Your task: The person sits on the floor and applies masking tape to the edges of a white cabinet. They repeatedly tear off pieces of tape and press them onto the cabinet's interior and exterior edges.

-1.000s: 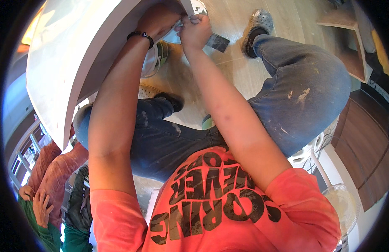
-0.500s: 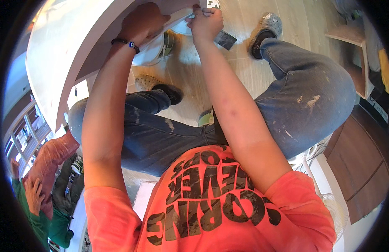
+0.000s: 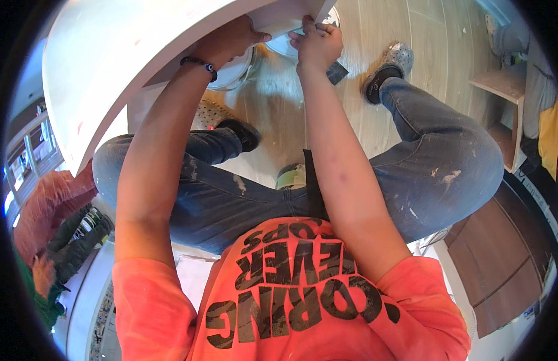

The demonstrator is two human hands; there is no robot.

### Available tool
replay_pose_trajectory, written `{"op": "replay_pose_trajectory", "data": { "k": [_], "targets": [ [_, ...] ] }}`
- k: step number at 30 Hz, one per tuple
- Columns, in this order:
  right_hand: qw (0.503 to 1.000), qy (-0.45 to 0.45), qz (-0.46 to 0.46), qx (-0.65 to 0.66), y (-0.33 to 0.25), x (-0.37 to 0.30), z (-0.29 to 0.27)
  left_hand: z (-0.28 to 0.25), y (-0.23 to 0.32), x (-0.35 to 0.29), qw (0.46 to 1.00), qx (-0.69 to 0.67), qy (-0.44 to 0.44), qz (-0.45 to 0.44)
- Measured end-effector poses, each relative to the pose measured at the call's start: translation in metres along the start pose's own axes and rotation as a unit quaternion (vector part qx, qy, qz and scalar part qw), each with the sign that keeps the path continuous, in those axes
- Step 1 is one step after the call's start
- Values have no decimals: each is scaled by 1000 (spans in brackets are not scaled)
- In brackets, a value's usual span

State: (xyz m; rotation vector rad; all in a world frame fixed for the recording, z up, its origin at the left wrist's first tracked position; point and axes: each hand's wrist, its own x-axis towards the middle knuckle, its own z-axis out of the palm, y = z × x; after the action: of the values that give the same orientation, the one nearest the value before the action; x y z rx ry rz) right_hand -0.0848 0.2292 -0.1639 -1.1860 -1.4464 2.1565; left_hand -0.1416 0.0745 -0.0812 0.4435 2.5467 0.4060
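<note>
Near left, co-worker's hand (image 3: 43,274) showed beside reddish trousers (image 3: 47,201). Curved white panel (image 3: 110,69) stood far left, running across to your two hands. Your left hand (image 3: 228,43) lay against panel's inner side, thumb stretched right; whether it gripped, couldn't tell. Round bucket (image 3: 231,77) sat below, on floor (image 3: 279,108). Your right hand (image 3: 320,49), fingers bent, was at panel's right end; hold unclear. Dark flat piece (image 3: 337,73) showed just beside it, held or lying, couldn't tell. Speckled clog (image 3: 400,57) stood right.

White panel (image 3: 110,66), black bracelet (image 3: 200,62)
</note>
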Motion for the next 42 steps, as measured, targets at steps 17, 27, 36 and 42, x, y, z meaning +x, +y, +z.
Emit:
{"op": "replay_pose_trajectory", "data": {
  "k": [17,27,36,42],
  "targets": [
    [1000,-25,-8,3,1,2,-3,-5,-17,-1,974,74,102,187],
    [1000,-9,-7,3,-1,2,-1,-23,9,-13,987,92,68,110],
    [999,-37,-10,-4,2,1,-3,23,-9,12,983,162,91,-2],
    [999,-37,-34,20,5,-1,-3,19,-12,16,987,150,62,-15]
  ]
}}
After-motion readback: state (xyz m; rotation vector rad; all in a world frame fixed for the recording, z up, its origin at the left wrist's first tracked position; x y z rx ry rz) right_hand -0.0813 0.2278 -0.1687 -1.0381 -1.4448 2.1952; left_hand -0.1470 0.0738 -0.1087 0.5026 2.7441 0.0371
